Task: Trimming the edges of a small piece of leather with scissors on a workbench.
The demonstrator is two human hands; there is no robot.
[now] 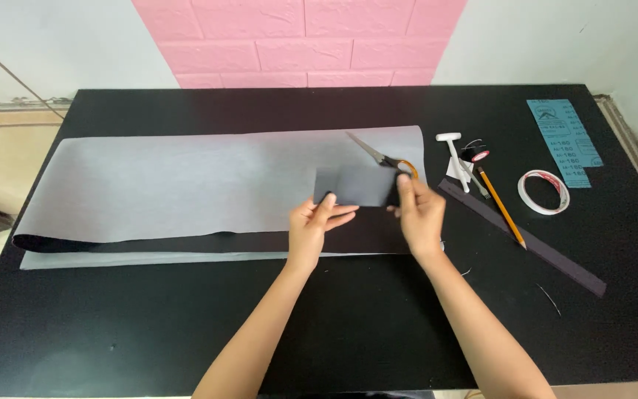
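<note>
Hands meeting over a small grey rectangular piece (354, 185), held up just above the near edge of the large grey sheet (186, 185). Left hand (317, 222) pinching the piece's lower left corner, thumb on top, fingers curled under. Right hand (419, 214) gripping the piece's right edge, fingertips folded over it. Piece kept roughly flat and level, facing up, partly covering the sheet's right end.

Large grey sheet spread across the black table (334, 325), folded lengthwise, dark underside showing along the near fold. Scissors (382, 155) with orange handles lying on the sheet's right end, just behind the held piece, blades pointing away to the left. Right of the sheet: white T-shaped tool (453, 151), pencil (501, 207) lying at a slant, long dark strip (526, 240) running diagonally beside the pencil. Roll of tape (543, 192) further right of the sheet, near the pencil. Blue sandpaper sheet (564, 142) beyond the tape, toward the table's far right corner. Pink brick-pattern wall panel (300, 41) behind the table.
</note>
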